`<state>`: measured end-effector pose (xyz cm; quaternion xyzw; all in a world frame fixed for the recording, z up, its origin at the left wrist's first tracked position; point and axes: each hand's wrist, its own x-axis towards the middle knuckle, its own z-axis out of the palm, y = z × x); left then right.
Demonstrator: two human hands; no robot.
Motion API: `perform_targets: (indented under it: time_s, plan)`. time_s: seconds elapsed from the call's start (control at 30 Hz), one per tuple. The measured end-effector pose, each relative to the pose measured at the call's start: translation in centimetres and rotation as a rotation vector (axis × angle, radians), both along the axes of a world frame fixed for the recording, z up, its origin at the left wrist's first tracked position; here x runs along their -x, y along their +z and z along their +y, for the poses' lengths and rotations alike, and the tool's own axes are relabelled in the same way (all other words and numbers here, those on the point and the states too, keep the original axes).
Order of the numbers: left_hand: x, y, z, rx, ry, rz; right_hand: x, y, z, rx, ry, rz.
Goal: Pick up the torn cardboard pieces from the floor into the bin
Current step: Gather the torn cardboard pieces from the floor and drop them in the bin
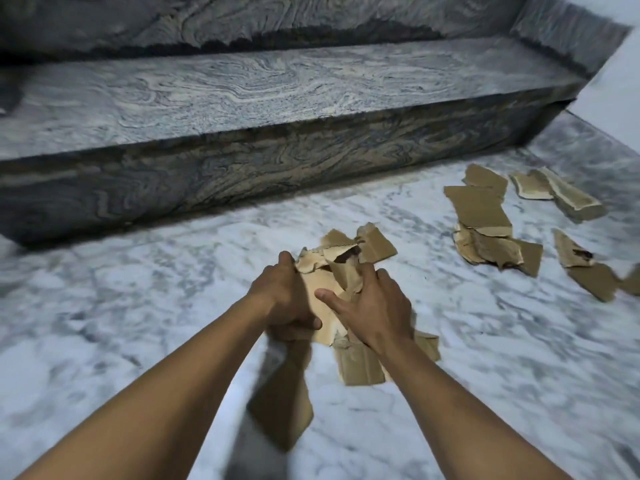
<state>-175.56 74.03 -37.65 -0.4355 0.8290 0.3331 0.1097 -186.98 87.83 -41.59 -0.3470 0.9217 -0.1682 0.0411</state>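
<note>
A bundle of torn brown cardboard pieces [341, 268] is held between both my hands above the marble floor. My left hand [285, 299] grips its left side, fingers curled under the bundle. On the right side, my right hand [369, 306] presses against it with the thumb across the front. A blurred cardboard piece [280, 407] hangs or falls below my left wrist. More pieces [362, 367] lie on the floor under my right wrist. No bin is in view.
Several more torn pieces [485, 216] lie scattered on the white marble floor [138, 306] at the right, reaching the frame edge. A dark veined stone step [242, 157] runs across ahead, with another above it. A pale wall [616, 84] stands at the far right.
</note>
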Motion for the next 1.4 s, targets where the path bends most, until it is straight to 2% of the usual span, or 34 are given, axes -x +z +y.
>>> perform_targets:
  time_s: [0.1,0.2,0.3,0.37,0.5,0.7,0.9,1.0,1.1,1.2,1.3,1.4]
  plan:
    - [-2.4,0.0,1.8,-0.227,0.084,0.236,-1.9,0.2,2.1,0.105,-0.046,-0.072]
    - [-4.9,0.0,4.9,-0.466,0.221,0.464,-3.7,0.7,4.3,0.215,-0.097,-0.223]
    - [-6.2,0.5,8.0,-0.608,0.274,0.602,-5.4,1.7,6.6,0.392,-0.188,-0.424]
    - [-6.4,1.9,9.5,-0.646,0.223,0.658,-5.9,2.9,8.6,0.437,-0.193,-0.437]
    - [-4.1,6.7,12.0,-0.657,0.105,0.752,-4.7,8.3,12.1,0.528,-0.206,-0.312]
    - [3.6,16.5,19.2,-0.743,-0.072,1.003,1.6,21.0,19.9,0.655,-0.208,-0.021]
    - [10.9,26.2,30.8,-0.825,-0.263,1.217,7.0,33.7,32.5,0.532,-0.193,0.299]
    - [13.3,28.1,36.8,-0.846,-0.343,1.225,8.4,35.6,38.7,0.464,-0.281,0.415]
    - [14.8,27.3,42.2,-0.807,-0.418,1.177,8.8,34.1,44.6,0.440,-0.400,0.402]
    - [15.6,25.2,45.9,-0.717,-0.494,1.001,9.0,31.6,49.7,0.342,-0.454,0.289]
    - [16.0,23.3,47.0,-0.610,-0.544,0.841,9.1,30.3,52.9,0.282,-0.468,0.081]
    - [16.1,22.8,46.6,-0.562,-0.524,0.816,9.5,30.4,53.6,0.257,-0.501,-0.027]
